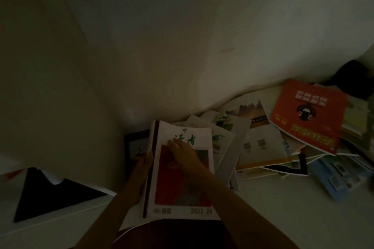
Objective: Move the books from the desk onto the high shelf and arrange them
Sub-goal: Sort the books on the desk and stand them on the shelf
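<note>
Fingers of the left hand [141, 170] curl round the magazine stack's [182, 192] spine edge. Right hand [187, 154] lies flat on its cover, fingers straight, gripping nothing.

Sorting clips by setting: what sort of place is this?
Probably a dim home study corner: a white desk against a plain wall, strewn with an orange paperback book and a red-and-white magazine.

Very dim, soft blur, wide-angle edge distortion.

Dim view. My left hand [141, 170] grips the stack's [180, 180] left edge, right hand [186, 153] flat on its top magazine. Loose books [283, 137] litter the desk [293, 212].
</note>
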